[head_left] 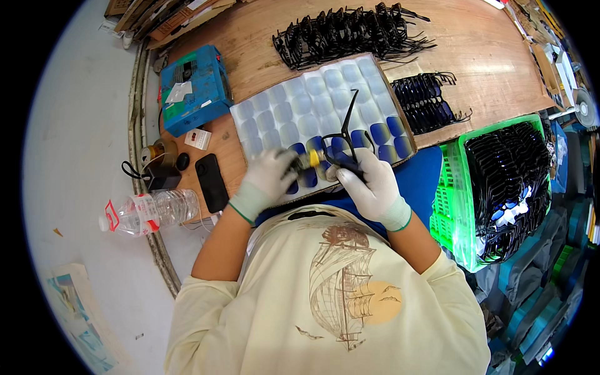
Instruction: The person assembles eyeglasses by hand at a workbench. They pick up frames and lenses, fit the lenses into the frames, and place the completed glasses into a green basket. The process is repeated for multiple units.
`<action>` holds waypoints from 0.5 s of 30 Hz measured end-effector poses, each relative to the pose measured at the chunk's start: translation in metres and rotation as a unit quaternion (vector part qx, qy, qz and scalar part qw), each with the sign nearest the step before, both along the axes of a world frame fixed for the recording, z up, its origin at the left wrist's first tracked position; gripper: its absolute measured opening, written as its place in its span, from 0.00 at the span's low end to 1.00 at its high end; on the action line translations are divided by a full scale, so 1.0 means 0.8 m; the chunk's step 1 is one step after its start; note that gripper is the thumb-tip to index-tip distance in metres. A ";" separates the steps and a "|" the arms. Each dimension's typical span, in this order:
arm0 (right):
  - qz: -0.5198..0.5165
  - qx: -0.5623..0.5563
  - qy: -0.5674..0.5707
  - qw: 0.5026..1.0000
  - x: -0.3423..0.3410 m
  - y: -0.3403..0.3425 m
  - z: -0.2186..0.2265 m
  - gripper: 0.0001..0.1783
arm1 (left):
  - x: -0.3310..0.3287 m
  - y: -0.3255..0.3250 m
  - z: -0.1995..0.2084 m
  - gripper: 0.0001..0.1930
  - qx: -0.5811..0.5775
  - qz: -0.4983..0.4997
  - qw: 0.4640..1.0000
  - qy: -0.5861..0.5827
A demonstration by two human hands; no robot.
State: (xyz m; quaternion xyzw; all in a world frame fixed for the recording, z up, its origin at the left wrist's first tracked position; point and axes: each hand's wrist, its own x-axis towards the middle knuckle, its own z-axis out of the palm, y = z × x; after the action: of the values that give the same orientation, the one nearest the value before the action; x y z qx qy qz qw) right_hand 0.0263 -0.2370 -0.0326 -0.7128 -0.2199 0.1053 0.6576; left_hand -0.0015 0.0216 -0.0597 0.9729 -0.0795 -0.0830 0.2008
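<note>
Both hands wear white gloves with green cuffs. My right hand (374, 187) is closed on a black glasses frame (345, 139), one temple arm of which points up and away. To its left, my left hand (267, 181) is closed round a dark tool with a yellow part (314, 158), its kind blurred. That yellow part is close to the frame; whether they touch I cannot tell. Beneath both hands lies a shallow tray (299, 83) lined with rows of lenses. Dark blue lenses (379, 132) fill the near rows, while paler ones (307, 104) lie farther back.
Black glasses frames (350, 34) are heaped at the back, with another row (425, 101) to the right. A green basket (461, 212) holds many more. On the left are a blue box (197, 87), a black phone (212, 182) and a clear plastic bottle (153, 211).
</note>
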 end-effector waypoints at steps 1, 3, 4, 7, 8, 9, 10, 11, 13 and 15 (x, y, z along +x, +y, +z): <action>-0.007 0.003 -0.003 1.000 0.002 0.000 -0.001 0.10 | 0.010 0.007 0.003 0.23 -0.011 0.021 1.000 -0.003; -0.029 0.018 0.005 0.999 0.004 0.002 -0.004 0.10 | 0.044 0.034 -0.002 0.24 0.001 0.047 0.998 -0.046; -0.044 0.033 0.017 0.998 0.005 0.004 -0.009 0.09 | 0.059 0.043 -0.002 0.24 0.003 0.061 0.996 -0.066; -0.057 0.044 0.053 0.996 0.004 0.010 -0.008 0.09 | 0.080 0.055 -0.013 0.24 0.025 0.026 0.999 -0.034; -0.059 0.041 0.064 0.995 0.002 0.010 -0.007 0.09 | 0.080 0.058 -0.013 0.25 0.042 0.025 0.998 -0.045; -0.056 0.026 0.062 0.996 -0.001 0.008 -0.004 0.09 | 0.078 0.062 -0.010 0.25 0.059 0.026 0.996 -0.056; -0.046 0.014 0.066 0.997 -0.003 0.006 -0.005 0.09 | 0.076 0.062 -0.006 0.25 0.075 0.024 0.995 -0.065; -0.038 0.004 0.072 0.997 -0.006 0.003 -0.007 0.09 | 0.072 0.056 0.002 0.25 0.017 0.037 0.997 -0.062; -0.022 0.016 0.097 0.995 -0.012 0.000 -0.010 0.10 | 0.051 0.035 0.023 0.26 -0.096 0.063 0.992 -0.054; 0.036 0.099 0.203 0.973 -0.018 0.001 -0.001 0.09 | 0.023 -0.001 0.051 0.25 -0.424 0.125 0.880 0.175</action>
State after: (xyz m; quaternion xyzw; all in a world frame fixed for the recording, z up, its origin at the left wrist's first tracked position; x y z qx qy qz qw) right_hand 0.0123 -0.2360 -0.0336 -0.5995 -0.1166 0.2497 0.7514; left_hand 0.0171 0.0212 -0.0187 0.7659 0.0519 -0.1849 0.6136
